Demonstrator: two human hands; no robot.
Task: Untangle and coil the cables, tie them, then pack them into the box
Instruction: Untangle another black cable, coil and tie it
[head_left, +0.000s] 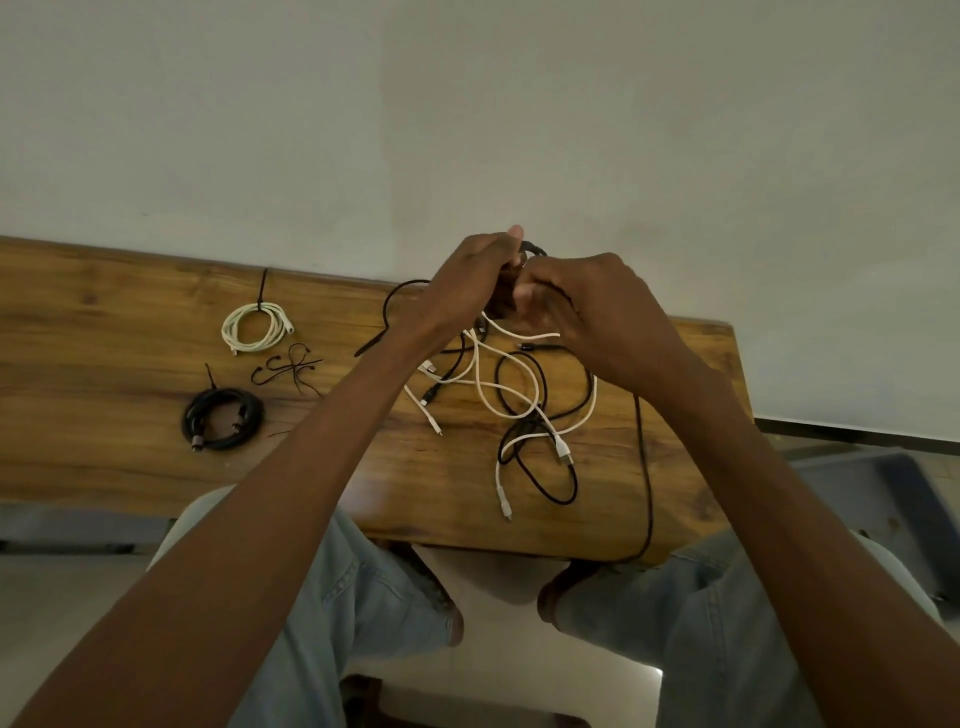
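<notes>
both hands on a black cable above the tangle

a thin black braided cable (645, 467) is held up over the far side of the long brown wooden table (104, 457). the left hand (467, 280) has its fingers curled round a small loop of it, and the right hand (597, 312) pinches the same cable just beside the left, the two hands touching at the fingertips. from the right hand one run of that cable drops down past the table's near edge; another run arcs away to the left of the left hand and comes down onto the table top.

below the hands lies a loose tangle of white and black cables (519, 405), their strands crossing each other, with a few plugs showing at the free ends (which plug belongs to which cable cannot be told).

well apart, on the left part of the table, sit a coiled white cable bound with a black tie (254, 325) and, nearer the person, a coiled black cable also tied (222, 418). between those two coils lies a small heap of loose black cable ties (291, 369).

the person sits with knees in light blue jeans (363, 597) under the table's near edge. a plain pale wall (467, 104) rises behind.
</notes>
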